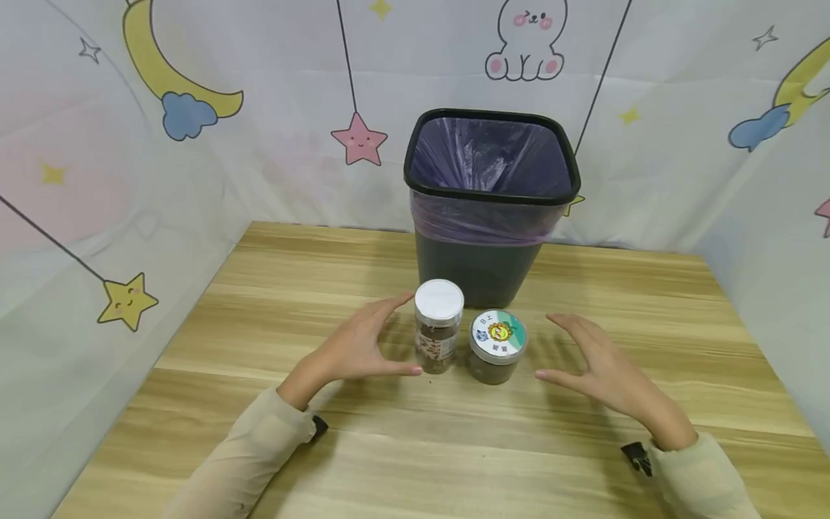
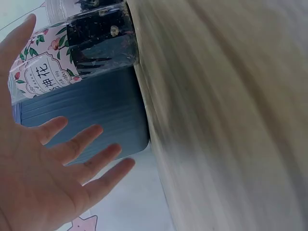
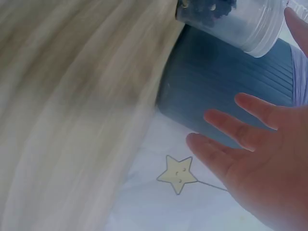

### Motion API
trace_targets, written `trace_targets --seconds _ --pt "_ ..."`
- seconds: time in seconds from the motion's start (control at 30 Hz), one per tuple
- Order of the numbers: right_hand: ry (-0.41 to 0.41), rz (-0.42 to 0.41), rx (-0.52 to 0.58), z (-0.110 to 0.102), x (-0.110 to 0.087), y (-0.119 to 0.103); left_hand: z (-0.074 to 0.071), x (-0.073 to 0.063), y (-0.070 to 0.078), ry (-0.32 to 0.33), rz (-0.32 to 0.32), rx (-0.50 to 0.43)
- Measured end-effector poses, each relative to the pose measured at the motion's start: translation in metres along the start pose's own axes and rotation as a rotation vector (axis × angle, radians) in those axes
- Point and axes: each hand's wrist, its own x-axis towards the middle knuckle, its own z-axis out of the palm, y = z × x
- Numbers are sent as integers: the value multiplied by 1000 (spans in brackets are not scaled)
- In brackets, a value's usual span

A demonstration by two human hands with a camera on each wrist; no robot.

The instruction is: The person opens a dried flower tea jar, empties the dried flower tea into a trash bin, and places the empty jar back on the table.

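A tall clear jar [image 1: 436,339] with a white lid and a flowered label stands upright on the table, dark dried contents in its lower part. Right of it is a shorter jar [image 1: 494,360], its lid printed with a sunflower on green and white. My left hand [image 1: 357,342] is spread around the left side of the tall jar, thumb and fingertips right at it. In the left wrist view that hand [image 2: 53,168] shows its fingers apart. To the right of the short jar, a small gap away, my right hand [image 1: 606,371] is held with thumb and fingers apart, holding nothing.
Behind the jars stands a dark bin [image 1: 476,267] with a black rim and a purple liner bag [image 1: 483,216]. The wood-grain table [image 1: 441,454] reaches to a white cloth backdrop [image 1: 292,86] printed with stars and moons.
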Motion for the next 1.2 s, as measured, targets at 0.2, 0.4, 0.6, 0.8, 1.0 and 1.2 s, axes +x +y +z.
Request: trace_targets --seconds 0.2,0.4,0.6,0.8,1.0,1.2 --pt "27 -28 19 -2 7 -9 2 3 3 -19 -3 -161" --pt "79 -75 19 -3 19 -19 5 8 5 -26 3 -307" --pt "151 -176 15 -3 31 -29 10 13 11 -5 -6 -402" --pt "148 -206 29 -3 41 -40 14 16 16 18 -19 -450" --pt "142 -235 43 -5 51 -52 16 18 20 31 -17 -470" --pt "130 -266 51 -8 61 -63 16 21 24 30 8 -488"
